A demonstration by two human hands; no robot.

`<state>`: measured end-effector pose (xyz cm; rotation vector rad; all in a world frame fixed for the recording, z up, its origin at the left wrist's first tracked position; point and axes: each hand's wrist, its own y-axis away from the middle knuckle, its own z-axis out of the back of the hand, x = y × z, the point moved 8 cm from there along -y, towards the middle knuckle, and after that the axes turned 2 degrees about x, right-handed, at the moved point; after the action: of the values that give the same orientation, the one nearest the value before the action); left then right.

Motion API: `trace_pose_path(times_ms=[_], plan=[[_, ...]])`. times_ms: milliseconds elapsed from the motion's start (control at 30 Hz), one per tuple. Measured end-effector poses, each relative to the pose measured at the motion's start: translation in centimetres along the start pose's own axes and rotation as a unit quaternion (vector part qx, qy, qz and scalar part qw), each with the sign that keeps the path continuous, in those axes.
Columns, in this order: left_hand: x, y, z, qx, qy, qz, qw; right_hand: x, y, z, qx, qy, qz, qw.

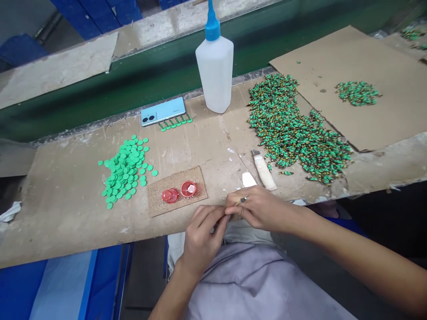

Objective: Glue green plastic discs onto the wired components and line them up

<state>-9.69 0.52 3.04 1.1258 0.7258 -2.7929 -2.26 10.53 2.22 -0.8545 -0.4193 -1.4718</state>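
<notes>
Clearly, from where I'm standing, the right hand has its grip clamped on a slender tool, whose long axis slants down and leftward to where the fingers meet. Its lower end is hidden there. The left hand is on that side, fingers curled right against the right's, though I can't tell whether they pinch anything. Both work at the near edge of the surface; two red cups sit beyond, nearer the left hand.

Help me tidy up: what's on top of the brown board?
Two small red containers sit on the brown board. Whatever lies directly beneath them, or under the board, is covered.
</notes>
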Motion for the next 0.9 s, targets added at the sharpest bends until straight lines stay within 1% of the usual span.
trace_pose_path(times_ms=[133,233,300,400,567,733,900], plan=[[0.2,0.1,-0.1,0.008,0.000,0.010,1.000,-0.4,0.3,-0.2,-0.005,-0.022,-0.010,1.000],[0.1,0.0,0.0,0.007,-0.001,0.012,1.000,-1.0,0.7,-0.1,-0.015,-0.053,-0.047,0.997],[0.1,-0.1,0.0,0.006,-0.001,0.011,1.000,-1.3,0.9,0.3,-0.032,-0.093,-0.074,0.992],[0.1,-0.1,0.0,0.006,0.001,0.008,1.000,-1.1,0.9,0.9,-0.058,-0.123,-0.076,0.988],[0.3,0.1,-0.2,0.015,0.010,0.007,1.000,-1.2,0.9,0.5,-0.045,-0.114,-0.088,0.989],[0.2,0.2,-0.2,0.019,0.016,0.007,1.000,-1.3,1.1,0.5,-0.042,-0.110,-0.086,0.989],[0.1,-0.1,-0.2,0.019,0.012,0.008,1.000,-1.2,1.1,0.2,-0.022,-0.085,-0.083,0.993]])
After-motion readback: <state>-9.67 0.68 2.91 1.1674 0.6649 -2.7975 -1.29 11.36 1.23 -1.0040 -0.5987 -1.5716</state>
